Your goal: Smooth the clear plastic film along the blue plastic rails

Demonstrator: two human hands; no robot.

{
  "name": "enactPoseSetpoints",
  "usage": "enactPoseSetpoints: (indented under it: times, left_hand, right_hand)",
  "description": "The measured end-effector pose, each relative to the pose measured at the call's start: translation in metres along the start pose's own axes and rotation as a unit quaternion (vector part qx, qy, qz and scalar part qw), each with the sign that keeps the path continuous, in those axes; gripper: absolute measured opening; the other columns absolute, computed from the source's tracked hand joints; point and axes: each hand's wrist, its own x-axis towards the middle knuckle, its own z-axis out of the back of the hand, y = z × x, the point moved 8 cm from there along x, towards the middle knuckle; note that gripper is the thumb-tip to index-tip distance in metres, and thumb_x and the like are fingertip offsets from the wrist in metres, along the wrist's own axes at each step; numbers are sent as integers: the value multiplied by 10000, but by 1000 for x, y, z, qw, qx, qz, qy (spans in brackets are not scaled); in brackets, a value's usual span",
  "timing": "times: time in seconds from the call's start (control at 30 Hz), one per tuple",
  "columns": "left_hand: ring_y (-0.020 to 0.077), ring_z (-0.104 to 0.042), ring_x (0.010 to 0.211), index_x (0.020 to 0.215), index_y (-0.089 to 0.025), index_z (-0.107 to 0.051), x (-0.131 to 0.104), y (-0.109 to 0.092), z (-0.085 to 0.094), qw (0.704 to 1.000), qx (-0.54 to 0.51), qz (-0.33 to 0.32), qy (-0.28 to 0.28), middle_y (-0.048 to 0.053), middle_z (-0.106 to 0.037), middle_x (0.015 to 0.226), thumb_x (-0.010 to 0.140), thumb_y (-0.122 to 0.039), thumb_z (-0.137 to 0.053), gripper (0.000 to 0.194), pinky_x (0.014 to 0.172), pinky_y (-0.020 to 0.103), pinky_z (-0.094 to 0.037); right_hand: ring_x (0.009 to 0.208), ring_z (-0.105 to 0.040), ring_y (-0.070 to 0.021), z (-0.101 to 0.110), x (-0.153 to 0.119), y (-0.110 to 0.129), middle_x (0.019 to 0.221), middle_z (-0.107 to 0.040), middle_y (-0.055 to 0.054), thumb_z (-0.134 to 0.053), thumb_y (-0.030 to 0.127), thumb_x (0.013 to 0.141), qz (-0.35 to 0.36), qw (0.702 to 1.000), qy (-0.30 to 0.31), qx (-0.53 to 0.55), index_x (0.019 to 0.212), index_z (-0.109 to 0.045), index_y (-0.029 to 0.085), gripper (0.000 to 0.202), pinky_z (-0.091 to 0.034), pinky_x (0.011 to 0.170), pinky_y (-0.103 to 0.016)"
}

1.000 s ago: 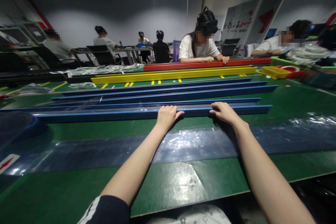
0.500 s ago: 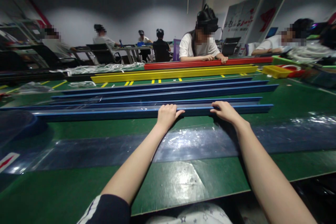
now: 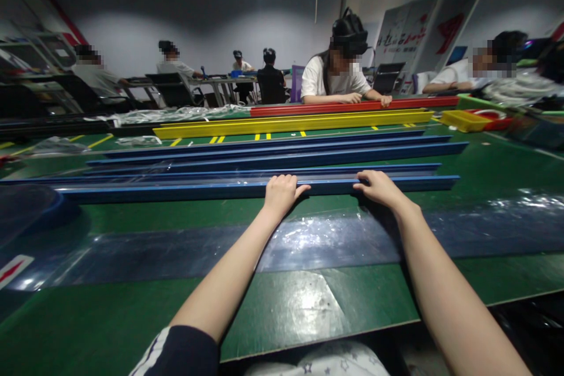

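Note:
A long blue plastic channel strip (image 3: 198, 191) lies across the green table (image 3: 247, 317). My left hand (image 3: 281, 192) is closed over its near edge, fingers hooked over the top and thumb pointing right. Farther right, my right hand (image 3: 377, 185) grips the same edge between fingers and thumb; part of its grip is hidden. More blue strips (image 3: 282, 154) lie just behind, roughly parallel. Under my forearms stretches a flat band of clear plastic film (image 3: 335, 241), which runs from a roll (image 3: 26, 211) at the left.
Beyond the blue strips are yellow strips (image 3: 291, 123) and red strips (image 3: 352, 107). A co-worker (image 3: 335, 79) sits opposite, hands on the red strips. A yellow tray (image 3: 463, 121) stands at the back right. Crumpled clear wrap (image 3: 61, 145) lies at the left.
My hands stay in place on the blue strip. Across the table, the co-worker's hand and the red strips have shifted slightly to the right.

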Motion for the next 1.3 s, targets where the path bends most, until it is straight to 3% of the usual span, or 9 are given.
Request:
enactPoseSetpoints:
  times: [0.2, 0.37, 0.53, 0.67, 1.3]
  left_hand:
    - [213, -565, 729, 727, -165, -605, 0, 0, 0, 1000, -9, 2, -8, 89, -638, 726, 851, -567, -404, 466, 633, 316, -293]
    - [208, -560, 753, 742, -173, -617, -1, 0, 0, 1000, -4, -1, -13, 83, -632, 742, 850, -579, -388, 478, 636, 311, -295]
    - [210, -562, 765, 768, -172, -623, -1, 0, 1, 1000, 4, -3, -18, 78, -637, 752, 850, -569, -401, 462, 646, 314, -298]
    - [213, -563, 764, 773, -170, -621, -2, -1, 1, 1000, 10, -5, -19, 78, -639, 757, 853, -561, -404, 455, 650, 320, -302]
    - [215, -555, 773, 796, -175, -595, -3, -1, 1, 999, 11, -13, -28, 77, -641, 775, 867, -559, -378, 447, 674, 326, -288]
  right_hand:
    - [924, -587, -243, 6, -5, 8, 1026, -671, -99, -480, 342, 810, -13, 998, -1, -57, 961, -640, 200, 261, -353, 703, -295]
    - [967, -561, -273, 11, -8, 31, 1031, -656, -115, -470, 503, 817, -2, 998, -22, -53, 946, -633, 179, 385, -348, 734, -329]
    - [962, -531, -241, 7, -6, 71, 1008, -639, -103, -445, 408, 868, 74, 994, -76, -20, 909, -592, 175, 279, -339, 758, -315]
    - [923, -513, -228, 1, -6, 90, 960, -626, -96, -443, 356, 878, 106, 988, -114, 11, 895, -562, 184, 210, -334, 746, -303]
    - [869, -538, -217, -5, 3, 89, 906, -635, -72, -470, 283, 862, 71, 992, -102, 16, 865, -580, 195, 142, -305, 710, -308]
